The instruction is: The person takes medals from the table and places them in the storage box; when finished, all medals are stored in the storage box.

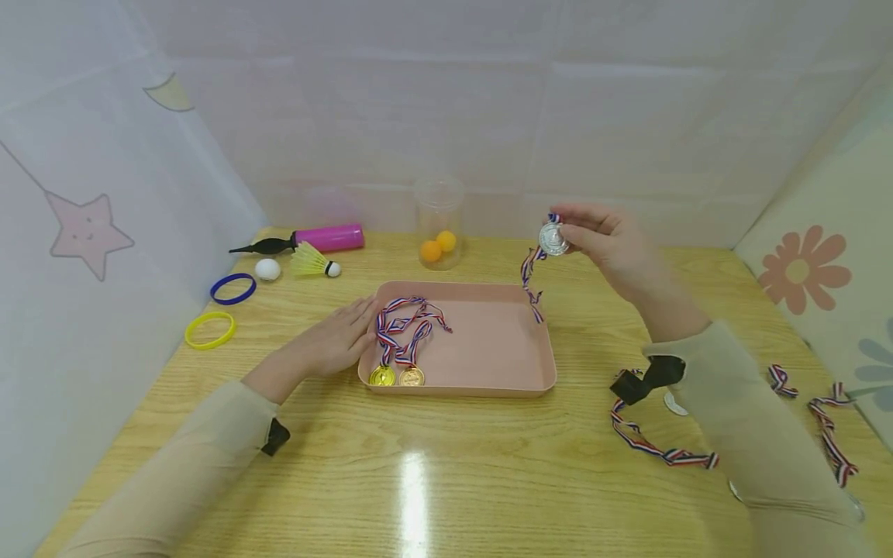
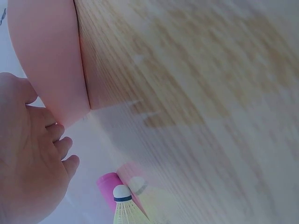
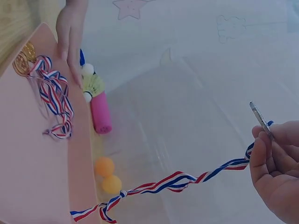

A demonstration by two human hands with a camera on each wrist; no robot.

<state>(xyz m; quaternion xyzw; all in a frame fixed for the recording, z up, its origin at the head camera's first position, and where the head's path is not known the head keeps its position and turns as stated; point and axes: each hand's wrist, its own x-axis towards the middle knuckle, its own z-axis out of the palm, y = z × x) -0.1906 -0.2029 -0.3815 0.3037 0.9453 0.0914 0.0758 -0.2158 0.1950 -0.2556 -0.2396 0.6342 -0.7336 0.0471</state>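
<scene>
While right fingers (image 1: 582, 232) pinch silver medal (image 1: 553, 239), left flat

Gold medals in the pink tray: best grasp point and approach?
Probably the ribbons, from above. The two gold medals lie flat at the tray's near-left corner, close against the wall, so their edges offer little grip. The ribbons bunch in loose raised loops toward the tray's middle, clear of the left hand on the rim.
</scene>
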